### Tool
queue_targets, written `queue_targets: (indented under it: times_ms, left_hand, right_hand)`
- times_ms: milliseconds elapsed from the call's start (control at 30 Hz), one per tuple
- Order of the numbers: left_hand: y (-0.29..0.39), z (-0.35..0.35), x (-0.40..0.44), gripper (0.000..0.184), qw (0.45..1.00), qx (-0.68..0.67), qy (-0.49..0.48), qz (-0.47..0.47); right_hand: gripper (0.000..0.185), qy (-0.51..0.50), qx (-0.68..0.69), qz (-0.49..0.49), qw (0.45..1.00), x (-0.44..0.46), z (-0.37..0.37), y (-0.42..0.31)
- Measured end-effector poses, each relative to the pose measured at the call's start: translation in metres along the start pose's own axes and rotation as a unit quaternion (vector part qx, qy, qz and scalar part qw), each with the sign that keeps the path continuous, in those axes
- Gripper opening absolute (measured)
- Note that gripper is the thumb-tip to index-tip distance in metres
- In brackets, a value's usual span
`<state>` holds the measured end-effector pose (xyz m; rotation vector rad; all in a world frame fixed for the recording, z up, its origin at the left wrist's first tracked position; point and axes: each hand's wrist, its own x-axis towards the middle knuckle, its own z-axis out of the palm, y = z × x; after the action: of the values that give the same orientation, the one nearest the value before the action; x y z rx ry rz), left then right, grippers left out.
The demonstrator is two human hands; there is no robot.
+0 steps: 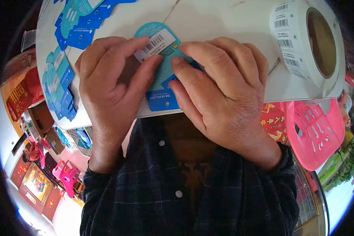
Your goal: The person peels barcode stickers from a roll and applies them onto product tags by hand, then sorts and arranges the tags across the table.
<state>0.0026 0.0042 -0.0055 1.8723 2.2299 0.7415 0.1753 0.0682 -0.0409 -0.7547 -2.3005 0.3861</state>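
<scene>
Head view: both bare hands are over a teal-and-blue tag (165, 70) that lies near the front edge of the white counter (224, 19), its rounded teal end pointing away from the person and its blue end close to the edge. A white barcode label (158, 42) sits aslant on the teal part. The left hand (106, 76) comes in from the left, its grip partly open, with the index fingertip and thumb tip apart at the label. The right hand (228, 88) is arched over the right side of the tag, its grip parted too, the fingertips at the teal surface and the thumb lower down; whether it pinches anything I cannot tell. At the far left of the counter a spread of similar tags (80, 37) overlaps, and a second overlapping group (59, 86) lies nearer, left of the left hand. A large roll of barcode labels (288, 37) stands at the right. Beyond the counter's right front edge is a pink plastic chair (316, 135).
</scene>
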Motion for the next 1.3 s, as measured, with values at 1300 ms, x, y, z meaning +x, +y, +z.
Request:
queue_targets:
  times_ms: [1300]
  left_hand:
    - [-0.014, -0.007, -0.023, 0.025, 0.997, -0.048, 0.06, -0.02]
  right_hand:
    - [0.008, -0.114, -0.055, 0.016, 0.992, 0.013, -0.01, -0.014]
